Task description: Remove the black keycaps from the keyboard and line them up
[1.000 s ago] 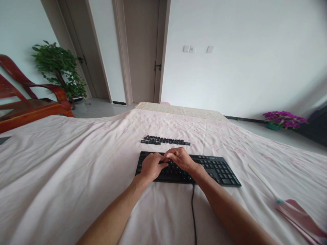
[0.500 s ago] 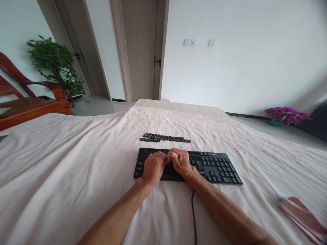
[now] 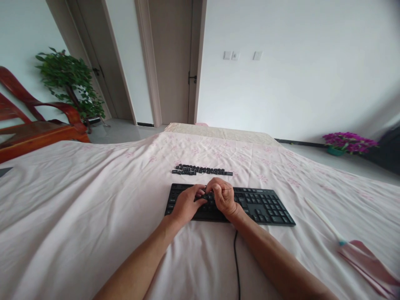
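Observation:
A black keyboard (image 3: 267, 204) lies on the pale pink floral cloth, and both my hands are over its left and middle part. My left hand (image 3: 186, 203) rests on it with thumb and fingers apart, the fingertips close to the right hand. Curled into a fist, my right hand (image 3: 221, 196) is over the keys in the middle; whatever it grips is hidden by the fingers. Beyond the keyboard's far edge, several loose black keycaps (image 3: 203, 170) lie in uneven rows. Under the hands, part of the keyboard cannot be seen.
A black cable (image 3: 237, 262) runs from the keyboard toward me. To the right lies a pink fly swatter-like thing with a white handle (image 3: 323, 218). A wooden chair (image 3: 46, 125) and a leafy plant (image 3: 67, 81) stand left; purple flowers (image 3: 350, 142) are at the far right.
The left thumb and fingers have spread apart from their earlier pinch beside the right hand. My right hand stays closed in nearly the same place.

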Tool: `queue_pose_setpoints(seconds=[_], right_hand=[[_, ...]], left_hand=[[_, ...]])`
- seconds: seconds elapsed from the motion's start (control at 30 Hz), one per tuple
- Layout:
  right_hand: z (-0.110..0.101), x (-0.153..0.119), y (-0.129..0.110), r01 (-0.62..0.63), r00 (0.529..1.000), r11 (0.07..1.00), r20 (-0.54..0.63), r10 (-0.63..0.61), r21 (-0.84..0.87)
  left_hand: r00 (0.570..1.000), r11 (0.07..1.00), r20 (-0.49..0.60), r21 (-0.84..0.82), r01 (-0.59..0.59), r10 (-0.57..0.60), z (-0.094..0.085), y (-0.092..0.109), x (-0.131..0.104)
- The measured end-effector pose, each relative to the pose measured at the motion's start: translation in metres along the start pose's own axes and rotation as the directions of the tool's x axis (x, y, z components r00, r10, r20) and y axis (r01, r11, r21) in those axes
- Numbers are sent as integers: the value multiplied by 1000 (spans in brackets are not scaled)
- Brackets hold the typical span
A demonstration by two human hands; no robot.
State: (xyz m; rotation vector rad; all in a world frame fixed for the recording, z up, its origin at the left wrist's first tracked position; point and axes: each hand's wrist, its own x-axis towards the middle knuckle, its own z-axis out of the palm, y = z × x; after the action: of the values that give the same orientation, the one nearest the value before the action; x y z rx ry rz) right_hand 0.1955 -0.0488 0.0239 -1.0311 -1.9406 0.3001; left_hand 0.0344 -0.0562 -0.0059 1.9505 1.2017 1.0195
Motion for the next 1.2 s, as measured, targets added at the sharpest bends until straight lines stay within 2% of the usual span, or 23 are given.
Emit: queue_pose_setpoints(seconds=[0.1, 0.2, 0.37, 0.43, 0.5, 0.6, 0.87, 1.07, 1.2], right_hand=[[-11, 10, -5, 7, 999, 989, 50, 1, -150], [-21, 20, -7, -67, 982, 968, 155, 107, -243], [-26, 19, -4, -128, 886, 920, 374, 273, -369], [-23, 14, -4, -115, 852, 887, 415, 319, -446], [-20, 10, -3, -98, 841, 863, 422, 338, -496], [-17, 9, -1, -108, 845, 864, 412, 340, -492], [-13, 13, 10, -287, 851, 906, 352, 391, -312], [-10, 13, 6, -197, 917, 928, 277, 288, -315], [-9, 11, -3, -113, 937, 934, 276, 213, -338]], left_hand=[[1000, 996, 31, -86, -2, 5, -3, -6, 1], [1000, 993, 30, -120, 10, -6, -4, -9, 2], [999, 995, 37, -97, 37, -33, -4, -8, 3], [999, 996, 32, -82, 45, -43, -4, -6, 3], [998, 996, 25, -76, 55, -53, -4, -4, 3], [998, 994, 24, -93, 64, -62, -5, -2, 3], [997, 990, -8, -121, 69, -71, -7, 4, 4], [990, 968, -114, -243, 56, -86, -5, 2, 1], [983, 926, -106, -363, 100, -147, -7, 0, 1]])
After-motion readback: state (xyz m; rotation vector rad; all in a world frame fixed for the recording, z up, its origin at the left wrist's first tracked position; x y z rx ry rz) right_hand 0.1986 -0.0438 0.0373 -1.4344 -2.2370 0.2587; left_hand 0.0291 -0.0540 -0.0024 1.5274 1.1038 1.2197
